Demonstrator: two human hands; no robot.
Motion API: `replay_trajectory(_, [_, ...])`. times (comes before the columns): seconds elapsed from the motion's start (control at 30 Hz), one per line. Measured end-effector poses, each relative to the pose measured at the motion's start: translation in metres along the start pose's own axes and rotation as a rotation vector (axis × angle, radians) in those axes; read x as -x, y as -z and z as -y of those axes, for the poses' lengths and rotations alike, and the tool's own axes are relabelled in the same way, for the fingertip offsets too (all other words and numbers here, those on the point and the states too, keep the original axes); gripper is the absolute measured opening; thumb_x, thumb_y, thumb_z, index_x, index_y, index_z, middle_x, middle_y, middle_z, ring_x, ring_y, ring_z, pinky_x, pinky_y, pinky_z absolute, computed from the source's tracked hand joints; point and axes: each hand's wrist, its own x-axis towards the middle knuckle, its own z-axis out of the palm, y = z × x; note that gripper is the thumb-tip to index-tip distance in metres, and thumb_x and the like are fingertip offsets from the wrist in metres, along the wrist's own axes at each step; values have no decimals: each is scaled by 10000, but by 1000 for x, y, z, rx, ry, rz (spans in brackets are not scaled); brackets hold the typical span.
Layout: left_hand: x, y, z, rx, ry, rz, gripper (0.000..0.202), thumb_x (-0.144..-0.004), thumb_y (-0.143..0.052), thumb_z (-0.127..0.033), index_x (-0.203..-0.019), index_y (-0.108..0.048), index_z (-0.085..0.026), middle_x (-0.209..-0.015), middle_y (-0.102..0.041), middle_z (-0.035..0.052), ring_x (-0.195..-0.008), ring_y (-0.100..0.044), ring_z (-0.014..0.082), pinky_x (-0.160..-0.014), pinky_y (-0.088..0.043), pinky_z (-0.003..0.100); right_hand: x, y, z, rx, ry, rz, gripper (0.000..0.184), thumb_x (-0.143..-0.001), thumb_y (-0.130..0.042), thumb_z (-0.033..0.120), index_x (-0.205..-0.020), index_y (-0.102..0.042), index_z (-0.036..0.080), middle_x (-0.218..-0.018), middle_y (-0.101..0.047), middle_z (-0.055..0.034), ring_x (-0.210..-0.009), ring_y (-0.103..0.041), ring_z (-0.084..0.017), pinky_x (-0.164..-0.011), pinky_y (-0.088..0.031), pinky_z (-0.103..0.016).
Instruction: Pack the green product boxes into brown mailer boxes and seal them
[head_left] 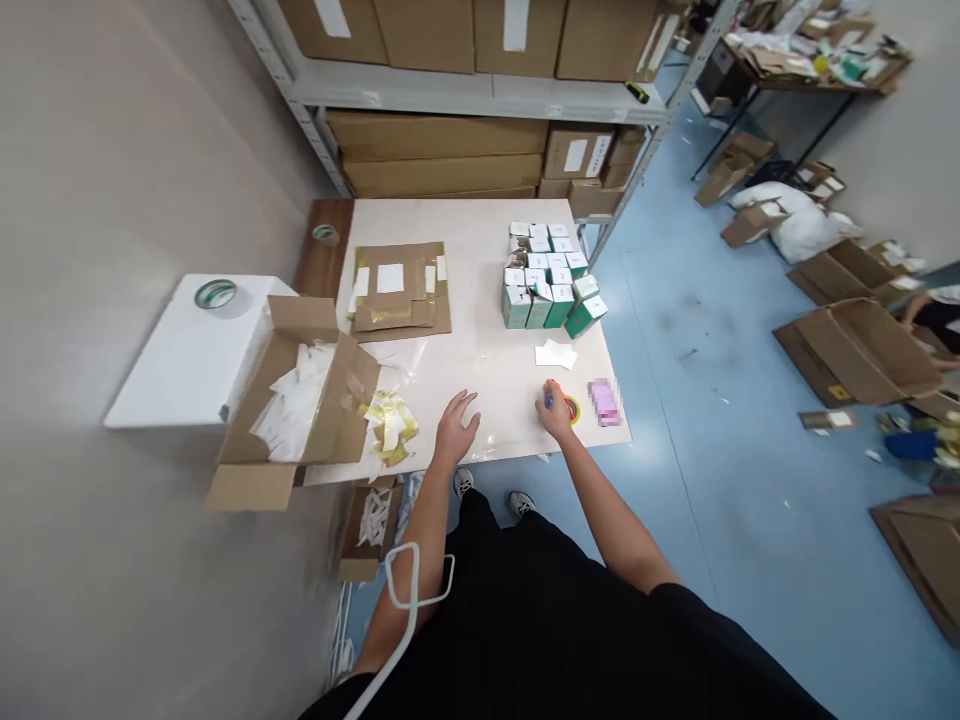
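Orange tape dispenser (564, 394) near table edge (511, 450)

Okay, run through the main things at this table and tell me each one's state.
Left hand: open, nothing visible in it.
Right hand: closed on the tape dispenser.
Tape dispenser: held.
Cardboard box: open, holding white strips.
Green cartons: grouped, one front carton askew.
Cardboard sheet: lying flat, taped.
Tape roll on white box: lying flat.
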Motion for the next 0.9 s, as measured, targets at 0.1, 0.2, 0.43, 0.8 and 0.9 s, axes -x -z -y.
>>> replay_trajectory(0.1, [-22, 4, 7, 22, -39, 94, 454, -986, -553, -344, -1430, -629, -285, -1598, -515, 77, -1479, -482, 282, -1155, -498, 477, -5, 3, -27, 135, -205, -40, 559, -852, -594, 258, -1396, -614, 132, -1336, -684, -161, -1240, -631, -316, -1037, -505, -413])
replay_trajectory(0.2, [-37, 8, 16, 30, -66, 149, 453, -990, -550, -354, -1429, -632, -278, -1592, -522, 81, -1471, -491, 285, -1147, -506, 475, 0, -1, -48, 185, -351, -40, 476, -876, -554, 249, -1324, -659, 129, -1230, -714, -169, -1148, -666, -318, -965, -515, -420])
replay_trajectory(0.43, [-42, 7, 48, 57, -50, 267, 467, -969, -551, -356, -1420, -643, -277, -1564, -547, 90, -1262, -659, 264, -1026, -588, 433, 7, -41, -68, 295, -270, -132, 591, -759, -732, 229, -1329, -648, 96, -1319, -670, -238, -1294, -565, -368, -1099, -417, -478])
replay_trajectory(0.8, [-33, 21, 37, 51, -58, 264, 430, -949, -563, -333, -1358, -681, -274, -1519, -590, 87, -996, -735, 190, -931, -627, 400, 10, -50, -54, 220, -462, -74, 227, -850, -688, 282, -1028, -720, 146, -1054, -749, -190, -1100, -685, -356, -964, -484, -477])
replay_trajectory(0.9, [-30, 23, 28, 74, -54, 223, 421, -950, -553, -333, -1341, -689, -256, -1488, -617, 95, -956, -739, 178, -905, -633, 381, 13, -42, -40, 67, -368, -129, 265, -878, -628, 304, -1080, -677, 139, -1072, -732, -177, -1068, -689, -326, -919, -509, -420])
